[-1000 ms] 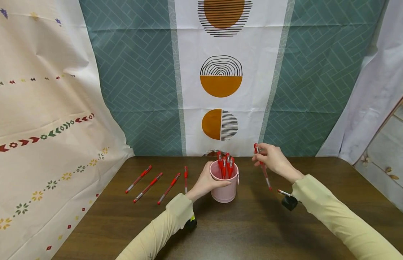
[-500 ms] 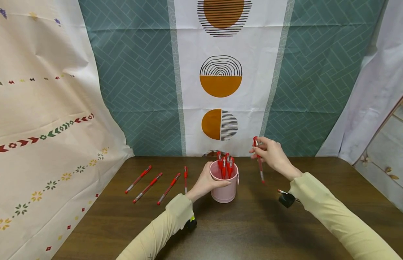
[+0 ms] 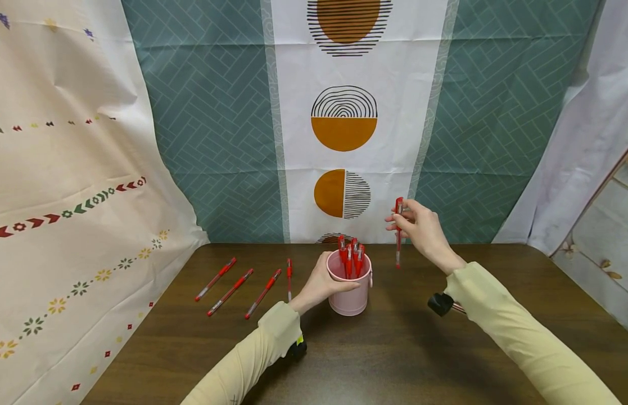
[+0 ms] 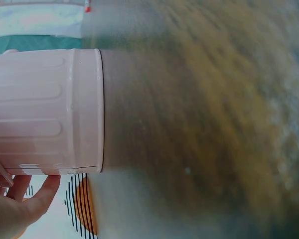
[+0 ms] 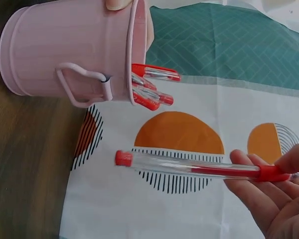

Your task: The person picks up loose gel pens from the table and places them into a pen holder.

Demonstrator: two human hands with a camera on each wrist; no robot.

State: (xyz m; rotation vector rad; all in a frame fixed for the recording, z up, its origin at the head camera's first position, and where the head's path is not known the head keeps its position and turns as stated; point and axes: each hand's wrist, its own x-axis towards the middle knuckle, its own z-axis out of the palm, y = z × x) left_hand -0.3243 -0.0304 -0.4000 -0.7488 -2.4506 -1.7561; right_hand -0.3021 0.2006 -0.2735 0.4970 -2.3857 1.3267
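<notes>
A pink metal bucket [image 3: 348, 301] stands upright on the table, with several red-capped pens [image 3: 349, 261] in it, caps up. My left hand [image 3: 326, 284] grips the bucket near its rim from the left, thumb across the front. Right of the bucket and above the table, my right hand [image 3: 420, 225] pinches a red pen [image 3: 398, 236] near its capped top. That pen hangs almost vertical, apart from the bucket. In the right wrist view, the pen's clear barrel [image 5: 179, 164] ends in a red tip plug, and a looped side handle [image 5: 84, 84] shows on the bucket.
Several red pens lie on the table left of the bucket, among them a slanted pen [image 3: 263, 293] and one pen [image 3: 289, 275] beside the left wrist. Another pen [image 3: 458, 307] is mostly hidden under the right sleeve. A patterned cloth [image 3: 344, 140] hangs behind the brown table [image 3: 374, 360].
My right hand has risen and moved left toward the bucket, and its pen has swung from slanted to nearly vertical. The left hand and the bucket have stayed put.
</notes>
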